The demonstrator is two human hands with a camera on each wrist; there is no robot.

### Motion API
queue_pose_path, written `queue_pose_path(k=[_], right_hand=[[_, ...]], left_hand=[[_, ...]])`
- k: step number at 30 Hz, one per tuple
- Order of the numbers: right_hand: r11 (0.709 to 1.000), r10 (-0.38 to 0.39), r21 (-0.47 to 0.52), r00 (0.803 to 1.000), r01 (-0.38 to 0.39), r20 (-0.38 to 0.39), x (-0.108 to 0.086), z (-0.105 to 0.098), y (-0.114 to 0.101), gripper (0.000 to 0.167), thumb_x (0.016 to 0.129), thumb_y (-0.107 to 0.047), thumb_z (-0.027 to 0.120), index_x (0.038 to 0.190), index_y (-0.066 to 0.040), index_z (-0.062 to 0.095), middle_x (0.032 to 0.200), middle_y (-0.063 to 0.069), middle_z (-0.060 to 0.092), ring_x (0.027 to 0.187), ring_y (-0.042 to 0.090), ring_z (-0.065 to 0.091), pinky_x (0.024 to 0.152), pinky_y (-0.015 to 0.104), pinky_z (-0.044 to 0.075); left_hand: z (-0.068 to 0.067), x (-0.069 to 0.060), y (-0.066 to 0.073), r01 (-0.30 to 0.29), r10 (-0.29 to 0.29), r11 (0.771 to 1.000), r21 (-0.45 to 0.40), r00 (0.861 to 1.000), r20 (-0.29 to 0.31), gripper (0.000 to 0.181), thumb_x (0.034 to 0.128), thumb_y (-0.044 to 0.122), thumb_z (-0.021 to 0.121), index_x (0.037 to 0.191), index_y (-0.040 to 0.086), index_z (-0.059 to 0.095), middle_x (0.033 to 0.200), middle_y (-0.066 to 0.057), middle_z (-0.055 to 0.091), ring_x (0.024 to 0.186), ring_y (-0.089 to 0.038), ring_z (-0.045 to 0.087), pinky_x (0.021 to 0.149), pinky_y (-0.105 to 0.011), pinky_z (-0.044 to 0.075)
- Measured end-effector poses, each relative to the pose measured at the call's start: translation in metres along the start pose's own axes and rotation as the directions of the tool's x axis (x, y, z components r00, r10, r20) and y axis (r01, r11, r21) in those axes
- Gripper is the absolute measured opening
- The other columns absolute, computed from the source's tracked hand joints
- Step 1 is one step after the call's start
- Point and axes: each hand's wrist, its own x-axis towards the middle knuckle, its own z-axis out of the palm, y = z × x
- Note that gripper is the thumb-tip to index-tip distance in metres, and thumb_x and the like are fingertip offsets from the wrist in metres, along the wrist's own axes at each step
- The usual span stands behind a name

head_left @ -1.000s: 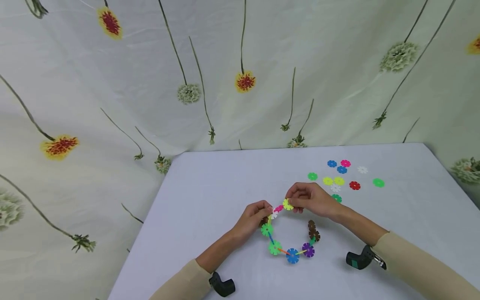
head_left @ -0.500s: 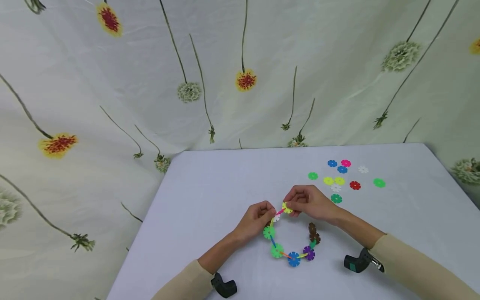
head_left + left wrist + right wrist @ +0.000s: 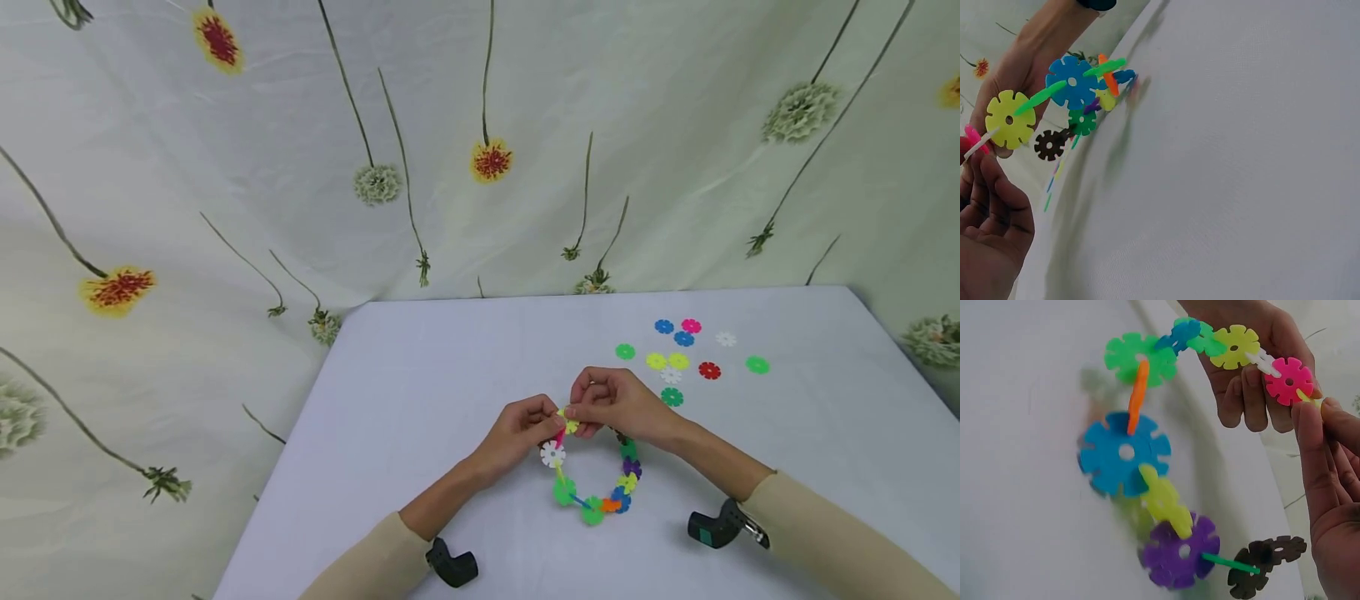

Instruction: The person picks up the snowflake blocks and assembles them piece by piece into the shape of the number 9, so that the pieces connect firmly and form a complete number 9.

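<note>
A curved chain of notched plastic discs hangs between the two hands, slotted edge to edge. My left hand [image 3: 519, 435] pinches the pink disc [image 3: 1289, 381] near one end of it. With thumb and fingertips my right hand [image 3: 624, 406] grips the yellow end disc [image 3: 572, 427], seen edge-on in the right wrist view, set against the pink one. Below hang a white disc [image 3: 552, 454], a green disc [image 3: 565, 492], a blue disc [image 3: 1125, 453] and a purple disc [image 3: 1182, 551]. A brown disc [image 3: 1049, 145] is at the free end, partly behind my right hand in the head view.
Loose discs lie on the white table [image 3: 420, 367] beyond my right hand, among them a red disc [image 3: 709, 370], a green disc [image 3: 757, 365] and a pink disc [image 3: 691, 326]. A flower-printed cloth [image 3: 300, 150] hangs behind the table.
My left hand has shifted right, closer to my right hand, and now holds the pink disc. The chain has swung and turned, its lower part moving right and its brown end going behind my right hand.
</note>
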Motion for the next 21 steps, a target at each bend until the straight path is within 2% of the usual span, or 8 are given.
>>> queue_pose_path(k=[4,6,8,11,14,16,18,21], right_hand=[[0.998,-0.04,-0.038,0.999,0.041,0.023,-0.003,-0.001,0.0,0.02,0.103,-0.01,0.072,0.114,0.002,0.061,0.091,0.017,0.077,0.078,0.021,0.079,0.077,0.035,0.067],[0.991,-0.075,-0.107,0.997,0.076,0.011,-0.005,-0.003,-0.001,0.015,0.105,-0.012,0.07,0.113,-0.001,0.064,0.094,0.022,0.076,0.08,0.026,0.078,0.077,0.035,0.067],[0.97,-0.11,-0.224,0.993,0.1,-0.031,-0.006,-0.007,-0.004,0.011,0.106,-0.015,0.069,0.11,-0.005,0.067,0.095,0.022,0.076,0.082,0.032,0.075,0.076,0.033,0.066],[0.897,-0.137,-0.438,0.982,0.066,-0.131,-0.006,-0.019,-0.006,0.01,0.106,-0.02,0.069,0.109,-0.01,0.071,0.097,0.015,0.077,0.084,0.031,0.071,0.074,0.028,0.06],[0.793,-0.141,-0.609,0.965,-0.023,-0.221,0.0,-0.04,-0.002,0.011,0.104,-0.019,0.071,0.111,-0.011,0.073,0.1,0.007,0.077,0.089,0.023,0.068,0.074,0.027,0.055],[0.727,-0.133,-0.681,0.954,-0.089,-0.267,0.005,-0.056,0.004,0.014,0.103,-0.018,0.071,0.114,-0.009,0.073,0.105,0.008,0.076,0.095,0.022,0.067,0.079,0.033,0.056],[0.672,-0.112,-0.725,0.947,-0.151,-0.3,0.01,-0.07,0.01,0.021,0.102,-0.018,0.071,0.118,-0.005,0.072,0.11,0.013,0.074,0.101,0.029,0.067,0.084,0.043,0.058],[0.61,-0.047,-0.754,0.938,-0.245,-0.343,0.015,-0.083,0.021,0.033,0.102,-0.025,0.072,0.124,-0.001,0.069,0.118,0.019,0.069,0.111,0.037,0.064,0.092,0.055,0.056]], left_hand=[[0.002,0.001,-0.002,-0.013,0.013,1.0,0.005,1.0,-0.009,0.021,0.1092,0.014,0.056,0.105,-0.007,0.059,0.085,0.003,0.061,0.077,-0.006,0.055,0.075,-0.018,0.049],[0.002,0.001,-0.003,-0.012,0.012,1.0,0.007,1.0,-0.009,0.022,0.109,0.013,0.054,0.105,-0.008,0.058,0.084,0.003,0.06,0.078,-0.006,0.055,0.076,-0.018,0.049],[0.001,0.0,-0.005,0.001,-0.001,1.0,0.014,1.0,-0.017,0.022,0.1091,0.013,0.053,0.105,-0.008,0.058,0.084,0.004,0.059,0.078,-0.005,0.055,0.076,-0.018,0.049],[-0.002,-0.001,-0.006,0.041,-0.041,0.999,0.018,0.998,-0.039,0.022,0.109,0.014,0.052,0.104,-0.007,0.059,0.083,0.005,0.058,0.078,-0.005,0.054,0.076,-0.018,0.048],[-0.006,-0.002,-0.007,0.058,-0.057,0.998,0.011,0.996,-0.061,0.023,0.1075,0.014,0.053,0.101,-0.007,0.058,0.082,0.006,0.057,0.075,-0.006,0.052,0.073,-0.018,0.046],[-0.008,-0.002,-0.008,0.06,-0.059,0.998,0.003,0.996,-0.066,0.024,0.1067,0.015,0.053,0.099,-0.008,0.057,0.08,0.007,0.056,0.073,-0.005,0.051,0.071,-0.018,0.045],[-0.009,-0.004,-0.009,0.061,-0.061,0.998,-0.006,0.996,-0.067,0.025,0.106,0.015,0.054,0.099,-0.009,0.056,0.079,0.007,0.056,0.071,-0.004,0.05,0.07,-0.018,0.044],[-0.009,-0.007,-0.012,0.075,-0.075,0.997,-0.006,0.995,-0.059,0.026,0.1063,0.016,0.054,0.099,-0.009,0.056,0.079,0.008,0.056,0.07,-0.004,0.049,0.069,-0.018,0.043]])
